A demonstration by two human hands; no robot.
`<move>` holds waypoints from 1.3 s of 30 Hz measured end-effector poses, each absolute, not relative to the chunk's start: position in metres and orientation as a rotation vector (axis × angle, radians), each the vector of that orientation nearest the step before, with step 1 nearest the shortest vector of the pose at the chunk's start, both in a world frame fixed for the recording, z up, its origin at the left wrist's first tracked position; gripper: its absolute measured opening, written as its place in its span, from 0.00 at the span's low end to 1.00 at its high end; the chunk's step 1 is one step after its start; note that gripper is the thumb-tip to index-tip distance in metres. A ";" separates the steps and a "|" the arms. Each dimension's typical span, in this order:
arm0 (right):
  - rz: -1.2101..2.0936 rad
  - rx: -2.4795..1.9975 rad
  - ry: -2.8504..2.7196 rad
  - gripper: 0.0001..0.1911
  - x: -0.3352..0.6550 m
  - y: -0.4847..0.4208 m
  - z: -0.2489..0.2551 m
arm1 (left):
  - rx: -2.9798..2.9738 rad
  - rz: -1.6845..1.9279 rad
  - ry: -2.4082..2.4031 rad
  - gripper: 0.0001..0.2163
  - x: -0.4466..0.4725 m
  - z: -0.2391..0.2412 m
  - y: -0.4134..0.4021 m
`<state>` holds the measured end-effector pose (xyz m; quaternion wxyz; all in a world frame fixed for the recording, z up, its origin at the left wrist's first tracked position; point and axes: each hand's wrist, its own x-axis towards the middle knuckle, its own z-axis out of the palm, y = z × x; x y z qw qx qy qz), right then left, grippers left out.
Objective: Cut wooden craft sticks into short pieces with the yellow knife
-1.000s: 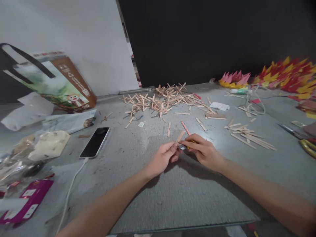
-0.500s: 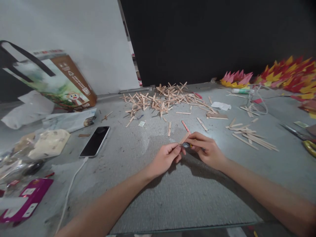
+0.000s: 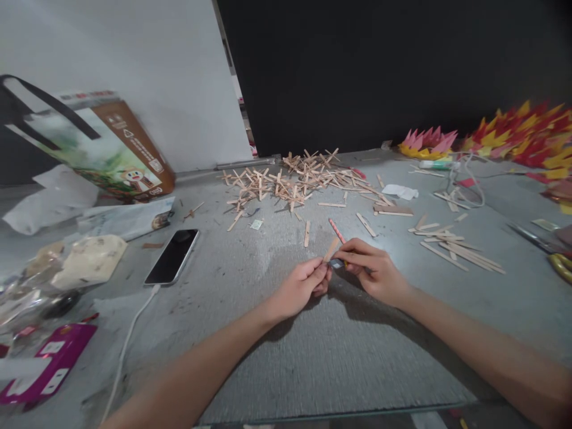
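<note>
My left hand point(image 3: 300, 286) pinches the near end of a short wooden craft stick point(image 3: 331, 248) just above the grey table. Against that stick my right hand point(image 3: 372, 271) is closed around a thin tool with a small metal blade at its tip and a pink striped handle point(image 3: 336, 230) sticking out behind the fingers. Both hands meet at the middle of the table. Behind them lies a heap of glued wooden stick crosses point(image 3: 292, 179).
Loose long sticks point(image 3: 456, 250) lie to the right. A phone point(image 3: 172, 256) with a white cable sits on the left, beyond it a paper bag point(image 3: 100, 146), wrappers and a magenta box point(image 3: 44, 369). Folded coloured paper shapes point(image 3: 513, 137), glue and scissors point(image 3: 547, 250) occupy the far right.
The hands have shifted slightly right and away with the stick; the blade tip stays against the stick. Nothing else has moved.
</note>
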<state>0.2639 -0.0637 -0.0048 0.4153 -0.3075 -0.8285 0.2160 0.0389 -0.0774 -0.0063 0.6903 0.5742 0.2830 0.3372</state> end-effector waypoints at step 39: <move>0.515 -0.811 -2.095 0.17 0.262 -0.064 -0.001 | 1.346 0.697 0.664 0.20 0.037 -0.004 -0.078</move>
